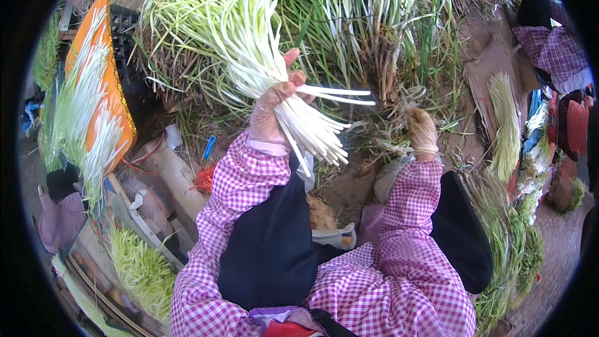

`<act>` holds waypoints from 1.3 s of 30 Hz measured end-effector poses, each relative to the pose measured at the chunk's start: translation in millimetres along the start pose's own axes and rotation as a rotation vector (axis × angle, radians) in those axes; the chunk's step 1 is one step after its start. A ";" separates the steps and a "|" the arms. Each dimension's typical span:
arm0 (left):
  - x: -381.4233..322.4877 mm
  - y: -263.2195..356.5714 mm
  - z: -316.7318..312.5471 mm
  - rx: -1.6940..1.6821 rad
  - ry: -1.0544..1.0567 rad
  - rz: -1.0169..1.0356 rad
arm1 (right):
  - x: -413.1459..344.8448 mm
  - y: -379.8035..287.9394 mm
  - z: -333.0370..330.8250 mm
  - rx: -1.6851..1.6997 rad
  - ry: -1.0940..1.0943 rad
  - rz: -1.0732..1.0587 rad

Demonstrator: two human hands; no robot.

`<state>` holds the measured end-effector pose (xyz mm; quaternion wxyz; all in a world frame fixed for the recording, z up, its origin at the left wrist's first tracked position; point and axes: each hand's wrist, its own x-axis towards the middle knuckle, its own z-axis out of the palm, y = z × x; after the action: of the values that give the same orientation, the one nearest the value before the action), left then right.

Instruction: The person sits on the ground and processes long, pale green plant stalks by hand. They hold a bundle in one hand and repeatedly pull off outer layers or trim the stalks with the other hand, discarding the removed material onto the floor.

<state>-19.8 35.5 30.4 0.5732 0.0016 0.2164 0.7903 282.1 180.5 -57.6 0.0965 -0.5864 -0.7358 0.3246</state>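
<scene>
My left hand [273, 107], in a thin glove, grips a bunch of blanched chive-like stalks [311, 124]. Their white cut ends point toward the lower right, while pale yellow-green leaves [210, 14] fan out to the upper left. Two stalks stick out sideways from the bunch. My right hand [422, 131], also gloved, is apart from the bunch, low over the plant litter on the right. Its fingers are curled, with wispy pale scraps [414, 98] at the tips; whether they are pinched is unclear. Beyond both hands lies a heap of uncleaned green-and-white stalks [355, 14] with brown bases.
An orange sheet [105, 79] on the left carries pale stalks [84, 84], beside a black plastic crate [122, 32]. Red ties [204, 179] lie near my left forearm. More stalks [505, 126] rest on cardboard [482, 89] at right. Another person's checked sleeve [552, 51] appears upper right.
</scene>
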 end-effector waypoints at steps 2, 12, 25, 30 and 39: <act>2.0 1.6 6.3 0.032 0.023 0.002 | 3.8 -9.5 1.2 -0.051 0.031 0.054; 14.5 20.1 25.1 0.261 -0.032 0.227 | 97.1 -82.9 13.3 0.211 0.349 -0.141; 7.4 2.0 -15.0 0.026 0.059 -0.027 | 26.0 -123.2 -24.3 1.112 0.327 -0.633; 3.9 8.6 -8.6 -0.030 0.044 -0.062 | -4.5 -139.4 -11.8 0.952 -0.269 0.054; 4.6 10.9 -16.0 -0.036 0.008 -0.088 | -9.5 -93.5 -14.0 0.726 0.094 0.206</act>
<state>-35.3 31.5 18.5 0.6063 -0.0214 0.2044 0.7682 217.4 167.4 10.8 0.2986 -0.5993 -0.5048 0.5448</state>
